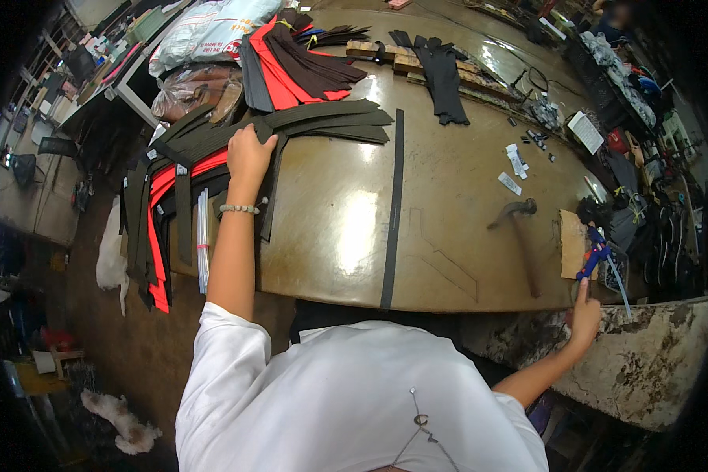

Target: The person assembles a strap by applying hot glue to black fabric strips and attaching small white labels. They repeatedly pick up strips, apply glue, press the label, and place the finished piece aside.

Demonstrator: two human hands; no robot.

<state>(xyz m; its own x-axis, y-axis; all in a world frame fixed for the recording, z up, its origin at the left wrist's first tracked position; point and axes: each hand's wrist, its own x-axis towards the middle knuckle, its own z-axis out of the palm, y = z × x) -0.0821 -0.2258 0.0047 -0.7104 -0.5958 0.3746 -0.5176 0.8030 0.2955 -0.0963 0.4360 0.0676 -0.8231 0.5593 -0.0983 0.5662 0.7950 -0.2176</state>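
My left hand (248, 155) reaches out over the brown table (448, 189) and rests on a fanned pile of long dark strips (322, 122); its fingers curl over one strip. A bead bracelet sits on that wrist. My right hand (586, 315) is at the table's right front edge, one finger raised, touching a blue glue gun (595, 256) that lies on a piece of cardboard (572, 244). A single long dark strip (394, 212) lies alone across the middle of the table.
A hammer (521, 236) lies right of centre. More red and dark strips (291, 67) are stacked at the back, with black pieces on wooden blocks (440, 71). Strips hang over the left edge (161, 236). Plastic bags (204, 35) sit at back left.
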